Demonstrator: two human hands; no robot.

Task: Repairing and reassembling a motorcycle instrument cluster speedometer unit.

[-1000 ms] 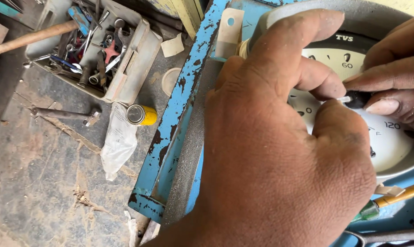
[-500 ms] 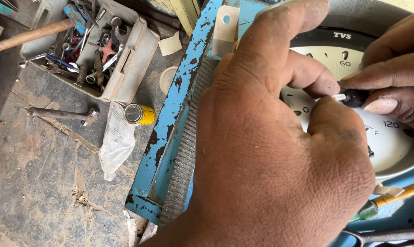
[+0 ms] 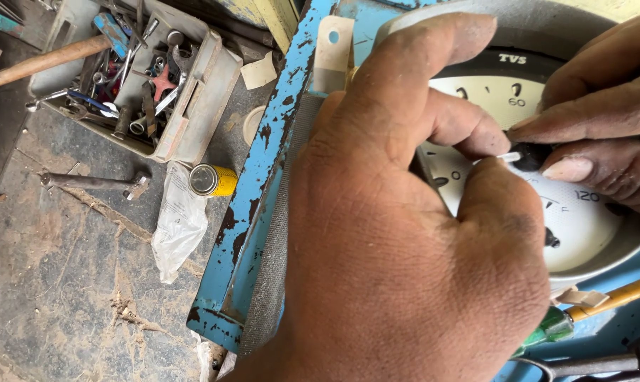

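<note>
A round gauge with a white dial (image 3: pixel 581 219) and a grey rim lies on a chipped blue metal frame (image 3: pixel 263 163). My left hand (image 3: pixel 405 262) covers most of the dial, back upward. Its forefinger and thumb pinch the small white needle (image 3: pixel 507 156). My right hand (image 3: pixel 603 120) comes in from the right edge, and its fingertips pinch the black hub (image 3: pixel 532 155) at the needle's root. The two hands almost touch at the hub. Much of the dial is hidden under my left hand.
A grey tray of spanners and small tools (image 3: pixel 192 106) sits at the top left, with a wooden handle (image 3: pixel 44 60) beside it. On the dirty floor lie a yellow can (image 3: pixel 214 180), a plastic bag (image 3: pixel 178 219) and a metal bar (image 3: pixel 93 182). A green-and-yellow screwdriver (image 3: pixel 603 304) lies at the lower right.
The view has drifted slightly, so the tray sits a little higher and further left. Both hands keep their pinch at the needle and hub.
</note>
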